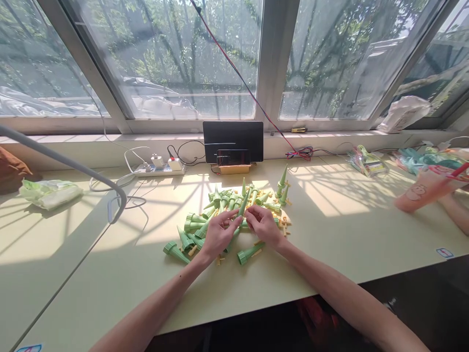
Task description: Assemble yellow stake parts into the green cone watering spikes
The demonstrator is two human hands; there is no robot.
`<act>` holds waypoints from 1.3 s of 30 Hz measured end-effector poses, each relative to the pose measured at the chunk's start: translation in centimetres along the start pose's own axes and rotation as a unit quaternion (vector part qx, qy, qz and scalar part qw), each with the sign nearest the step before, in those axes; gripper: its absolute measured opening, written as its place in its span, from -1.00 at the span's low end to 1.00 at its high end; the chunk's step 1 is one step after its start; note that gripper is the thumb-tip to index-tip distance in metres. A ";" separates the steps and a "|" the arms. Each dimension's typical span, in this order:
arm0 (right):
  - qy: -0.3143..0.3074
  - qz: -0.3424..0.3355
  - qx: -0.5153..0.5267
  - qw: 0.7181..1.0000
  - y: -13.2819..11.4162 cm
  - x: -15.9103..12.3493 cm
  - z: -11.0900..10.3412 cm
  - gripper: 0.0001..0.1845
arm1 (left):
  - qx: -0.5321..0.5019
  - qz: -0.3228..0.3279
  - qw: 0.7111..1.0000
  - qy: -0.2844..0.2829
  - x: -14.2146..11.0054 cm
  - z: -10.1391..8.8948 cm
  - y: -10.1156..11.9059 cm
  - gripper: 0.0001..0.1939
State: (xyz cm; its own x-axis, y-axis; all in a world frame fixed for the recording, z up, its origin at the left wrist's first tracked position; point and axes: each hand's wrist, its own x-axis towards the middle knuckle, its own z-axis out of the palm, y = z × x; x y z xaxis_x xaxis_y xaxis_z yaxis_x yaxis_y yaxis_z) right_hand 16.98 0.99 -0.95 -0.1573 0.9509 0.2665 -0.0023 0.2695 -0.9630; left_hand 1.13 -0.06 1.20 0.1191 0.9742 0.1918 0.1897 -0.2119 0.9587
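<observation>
My left hand (219,233) is closed round a green plastic watering spike (243,205), whose pointed end tilts up and away from me. Right beside it, my right hand (264,224) pinches at the spike's side; whatever its fingertips hold is hidden. Both hands are over a pile of similar green spikes (196,222) with small yellow valve pieces. One loose spike (248,254) lies below my right hand, and another spike (176,252) lies at the pile's near left. Two spikes, one of them a taller spike (282,182), stand upright at the far right of the pile.
A dark tablet (233,134) and a phone (233,157) stand at the back by the window. Left of them is a power strip (161,168) with cables. A grey curved bar (73,161) crosses the left. Another person's hand is near a pink drink cup (421,190).
</observation>
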 end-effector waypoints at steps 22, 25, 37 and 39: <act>0.001 -0.061 -0.084 0.995 -0.6 -0.2 0.3 -0.69 | -0.038 -0.067 0.993 -0.085 0.2 -0.2 -0.2 -0.52; 0.020 -0.084 -0.134 0.987 -0.6 -0.3 0.4 -0.72 | -0.040 -0.072 0.992 -0.099 0.2 -0.2 -0.2 -0.51; 0.009 -0.176 -0.285 0.942 -0.4 -0.6 0.5 -0.71 | -0.054 -0.006 0.980 -0.189 0.4 -0.6 -0.7 -0.74; 0.013 -0.185 -0.292 0.938 -0.4 -0.7 0.5 -0.69 | -0.058 0.001 0.978 -0.200 0.3 -0.6 -0.8 -0.78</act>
State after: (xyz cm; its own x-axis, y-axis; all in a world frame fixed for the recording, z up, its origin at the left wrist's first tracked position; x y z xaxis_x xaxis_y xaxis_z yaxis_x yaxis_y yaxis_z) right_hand 16.55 0.17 -0.80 -0.2283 0.7774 0.5862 0.4899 0.6120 -0.6208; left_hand 0.45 0.44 0.62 0.4953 0.8606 0.1189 0.0795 -0.1812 0.9802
